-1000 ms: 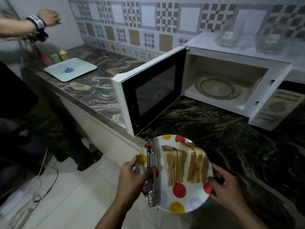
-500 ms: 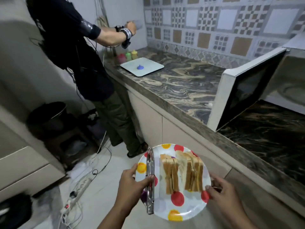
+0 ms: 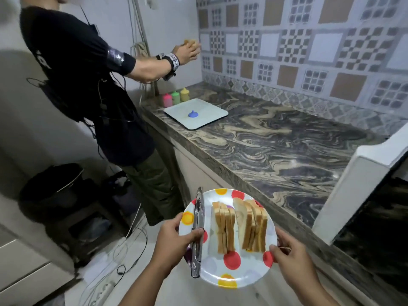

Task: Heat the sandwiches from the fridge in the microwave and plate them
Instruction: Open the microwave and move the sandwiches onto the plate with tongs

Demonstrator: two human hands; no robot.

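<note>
Hands (image 3: 174, 238) (image 3: 291, 255) round a glossy dotted plate (image 3: 229, 273) (upright sandwiches (image 3: 239, 228), steel tongs (image 3: 197, 235))

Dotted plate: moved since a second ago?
Yes. The dotted plate, gripped by the left hand and the right hand, has been carried leftward, away from the microwave door.

Second person (image 3: 88, 89) in black at the marbled counter (image 3: 276, 151), pale tray (image 3: 209, 117) with blue blob (image 3: 193, 114), three squeeze bottles (image 3: 176, 97) behind, black bin (image 3: 53, 186) on floor.
</note>
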